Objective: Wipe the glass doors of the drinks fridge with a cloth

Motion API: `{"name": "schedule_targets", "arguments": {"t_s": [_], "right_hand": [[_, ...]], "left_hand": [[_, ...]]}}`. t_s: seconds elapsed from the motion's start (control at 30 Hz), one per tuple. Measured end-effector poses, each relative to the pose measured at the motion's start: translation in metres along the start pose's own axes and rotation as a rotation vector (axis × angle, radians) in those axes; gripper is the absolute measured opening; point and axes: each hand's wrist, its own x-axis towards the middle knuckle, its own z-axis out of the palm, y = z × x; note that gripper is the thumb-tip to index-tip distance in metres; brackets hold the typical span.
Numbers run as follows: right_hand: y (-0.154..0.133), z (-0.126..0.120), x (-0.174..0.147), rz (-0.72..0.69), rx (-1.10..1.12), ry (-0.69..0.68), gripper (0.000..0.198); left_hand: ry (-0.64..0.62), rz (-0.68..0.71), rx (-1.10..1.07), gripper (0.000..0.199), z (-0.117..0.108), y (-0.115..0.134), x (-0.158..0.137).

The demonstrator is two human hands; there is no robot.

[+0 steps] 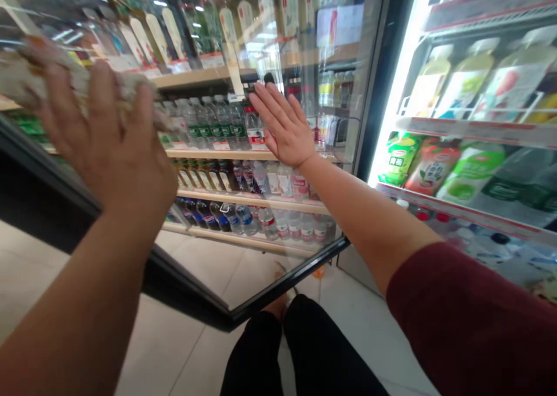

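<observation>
My left hand lies over a crumpled whitish cloth, its fingers spread and slightly blurred. It presses the cloth toward the upper left of a glass cooler door. Further right, my right hand is stretched flat with its fingers pointing up and left. Nothing is in it, and it appears to rest against the pane. The door stands swung out, its black frame running below both hands. Whether the right palm fully touches the glass cannot be made out.
Lit cooler shelves with bottled drinks stand to the right. Through the glass, wooden shelves hold rows of bottles. My legs are close to the door's lower corner, above a tiled floor.
</observation>
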Motion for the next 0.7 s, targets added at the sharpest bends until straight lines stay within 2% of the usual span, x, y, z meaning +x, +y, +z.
{"name": "schedule_targets", "arguments": {"t_s": [0.03,0.1,0.17,0.27,0.37,0.43,0.5,0.6,0.7], "right_hand": [[0.0,0.0,0.0,0.001,0.0,0.001,0.067],[-0.001,0.0,0.0,0.002,0.007,0.007,0.067],[0.0,0.001,0.0,0.0,0.025,0.018,0.067],[0.001,0.003,0.0,-0.008,0.056,0.035,0.066],[0.002,0.004,0.0,-0.009,0.061,0.035,0.066],[0.002,0.004,-0.001,-0.008,0.06,0.03,0.066],[0.002,0.005,0.0,-0.01,0.062,0.029,0.066],[0.001,0.005,0.0,-0.013,0.058,0.041,0.066],[0.0,0.004,0.0,-0.015,0.035,0.043,0.067]], "left_hand": [[-0.006,0.016,-0.013,0.064,0.003,0.01,-0.009],[-0.114,0.101,-0.061,0.056,0.007,0.031,-0.029],[-0.225,0.135,-0.113,0.045,0.008,0.04,-0.036],[-0.236,0.088,-0.147,0.048,0.005,0.021,-0.011],[-0.081,0.064,-0.037,0.063,0.003,-0.006,0.02],[-0.03,0.044,0.03,0.068,0.006,-0.004,0.017],[-0.078,0.077,0.0,0.064,0.009,0.014,-0.004],[-0.239,0.283,-0.11,0.049,0.009,0.036,-0.031],[-0.271,0.326,-0.126,0.05,0.002,0.023,-0.016]]}}
